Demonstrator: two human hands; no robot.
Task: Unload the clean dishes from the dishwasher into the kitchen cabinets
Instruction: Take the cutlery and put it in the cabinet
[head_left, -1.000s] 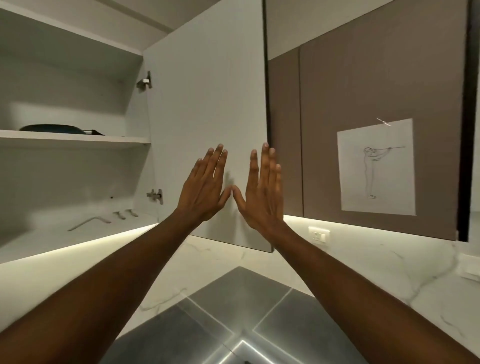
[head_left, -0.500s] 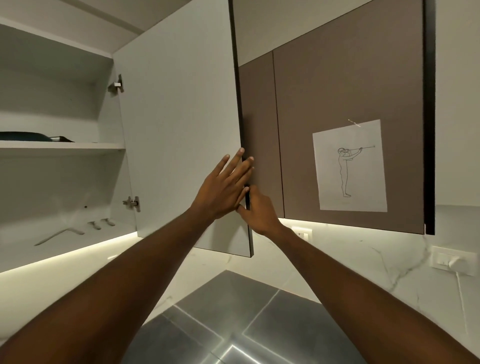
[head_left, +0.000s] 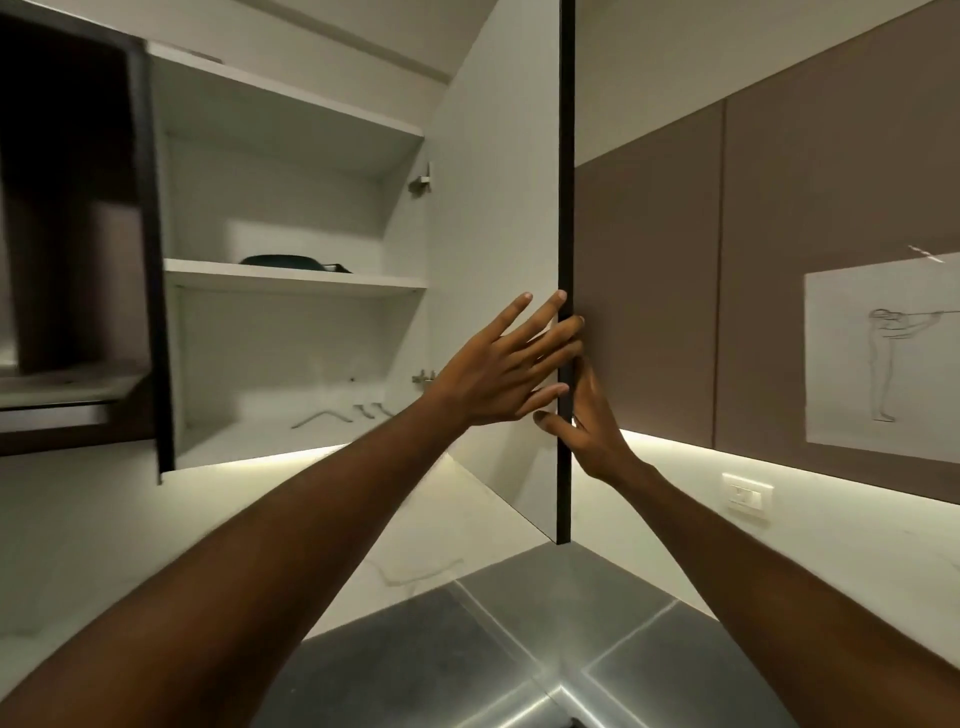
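An open upper cabinet (head_left: 291, 280) hangs ahead on the left, its door (head_left: 498, 218) swung out edge-on toward me. My left hand (head_left: 498, 374) lies flat on the door's white inner face, fingers spread, some curling over the dark edge. My right hand (head_left: 592, 421) is behind the door's edge on the outer side, thumb hooked around the front. Both hands hold the door's edge. A dark dish (head_left: 283, 261) lies on the middle shelf. Several metal utensils (head_left: 337, 414) rest on the bottom shelf.
Closed brown cabinet doors (head_left: 727, 280) run to the right, one bearing a paper sketch (head_left: 883, 358). A wall socket (head_left: 746, 494) sits on the marble backsplash under the lit strip. A steel surface (head_left: 545, 639) lies below. A dark niche (head_left: 62, 208) is at far left.
The view has turned left, showing more of the cabinet's inside. My hands went from flat on the door's inner face to its edge, the right hand slipping behind it.
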